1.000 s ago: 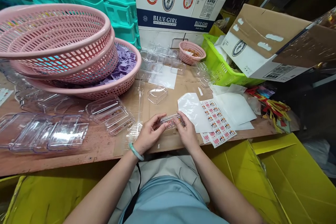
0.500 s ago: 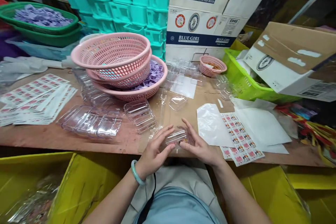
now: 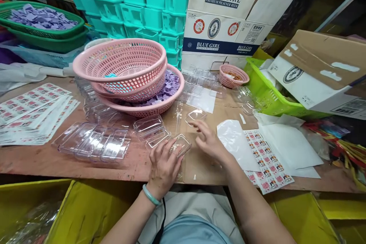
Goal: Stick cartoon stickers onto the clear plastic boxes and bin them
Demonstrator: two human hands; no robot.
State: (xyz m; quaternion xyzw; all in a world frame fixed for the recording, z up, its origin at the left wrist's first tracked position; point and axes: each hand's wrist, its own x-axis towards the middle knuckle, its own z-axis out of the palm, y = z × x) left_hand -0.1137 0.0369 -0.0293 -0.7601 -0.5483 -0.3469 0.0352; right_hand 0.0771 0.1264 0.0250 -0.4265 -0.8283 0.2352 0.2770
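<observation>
My left hand (image 3: 164,164), with a pale green bangle at its wrist, has its fingers over a small clear plastic box (image 3: 183,145) near the table's front edge. That box lies against several clear boxes (image 3: 150,127) laid in a row. To the right, my right hand (image 3: 208,141) hovers over the cardboard sheet, fingers partly bent and apart, with nothing visible in it. Its fingertips are close to a loose clear plastic piece (image 3: 196,116). Further left lies another row of clear plastic boxes (image 3: 94,141).
Stacked pink baskets (image 3: 120,61) hold purple pieces behind the boxes. Sticker sheets (image 3: 268,160) and white paper (image 3: 291,141) lie at right, more sheets (image 3: 34,110) at left. A small pink basket (image 3: 233,76), green crate (image 3: 271,95), carton (image 3: 220,19) and turquoise bins (image 3: 131,11) stand behind.
The clear box has moved left, from between both hands to beside the row, under my left hand. My right hand has let go and risen toward the loose plastic piece.
</observation>
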